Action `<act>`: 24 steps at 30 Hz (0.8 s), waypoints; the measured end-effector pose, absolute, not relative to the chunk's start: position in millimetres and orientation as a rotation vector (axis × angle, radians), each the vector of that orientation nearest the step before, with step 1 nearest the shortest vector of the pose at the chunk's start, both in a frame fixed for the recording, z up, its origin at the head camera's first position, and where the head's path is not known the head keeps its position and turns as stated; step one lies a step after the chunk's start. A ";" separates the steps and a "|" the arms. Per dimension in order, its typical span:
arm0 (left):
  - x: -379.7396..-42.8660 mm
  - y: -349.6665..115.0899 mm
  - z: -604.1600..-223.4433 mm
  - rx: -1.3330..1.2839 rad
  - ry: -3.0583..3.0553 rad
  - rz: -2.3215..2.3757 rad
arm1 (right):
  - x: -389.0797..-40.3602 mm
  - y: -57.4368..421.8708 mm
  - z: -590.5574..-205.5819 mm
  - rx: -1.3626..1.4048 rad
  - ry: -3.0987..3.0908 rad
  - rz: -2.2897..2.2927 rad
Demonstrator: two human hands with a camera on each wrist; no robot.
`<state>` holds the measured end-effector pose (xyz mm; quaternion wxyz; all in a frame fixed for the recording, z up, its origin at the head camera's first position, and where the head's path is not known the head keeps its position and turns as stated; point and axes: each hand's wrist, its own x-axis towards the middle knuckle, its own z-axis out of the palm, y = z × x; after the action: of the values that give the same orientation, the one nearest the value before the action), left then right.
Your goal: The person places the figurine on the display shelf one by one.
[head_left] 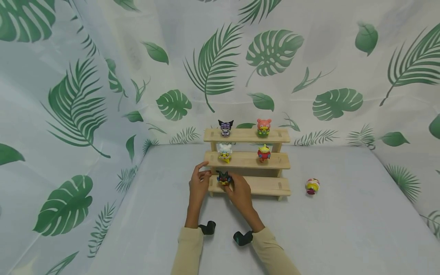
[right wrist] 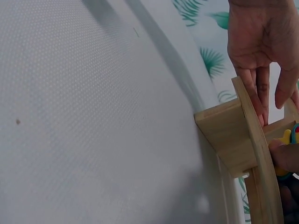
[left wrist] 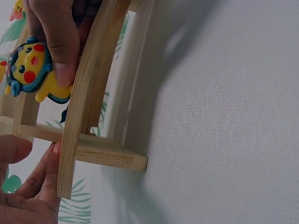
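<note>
A small figurine (head_left: 224, 178) with a yellow face, red cheeks and a dark blue hood stands upright at the left of the bottom shelf (head_left: 264, 185). My right hand (head_left: 241, 191) pinches it from the right, its thumb against the yellow body in the left wrist view. At the left end of the wooden three-step stand (head_left: 247, 160), my left hand (head_left: 199, 185) has its fingers loosely extended. Its fingertips (left wrist: 55, 151) are right at the shelf's end. In the right wrist view the figurine (right wrist: 287, 137) is mostly hidden by the right hand.
On the middle shelf are a white-hooded figurine (head_left: 225, 153) and a red one (head_left: 264, 153). The top shelf bears a purple-black figurine (head_left: 225, 128) and a pink one (head_left: 263, 128). Another figurine (head_left: 312, 186) lies on the white table right of the stand. Leaf-printed cloth (head_left: 220, 110) hangs behind.
</note>
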<state>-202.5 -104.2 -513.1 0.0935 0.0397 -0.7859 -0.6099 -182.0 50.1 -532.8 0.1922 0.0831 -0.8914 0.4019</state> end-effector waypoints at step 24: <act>-202.3 -104.4 -515.0 0.097 -2.349 -1.771 | -153.5 137.6 -525.5 0.250 -2.367 1.399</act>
<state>-202.3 -104.4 -515.0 0.0990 0.0327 -0.7941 -0.5987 -153.5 137.6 -525.5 0.1893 0.0889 -0.8418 0.4976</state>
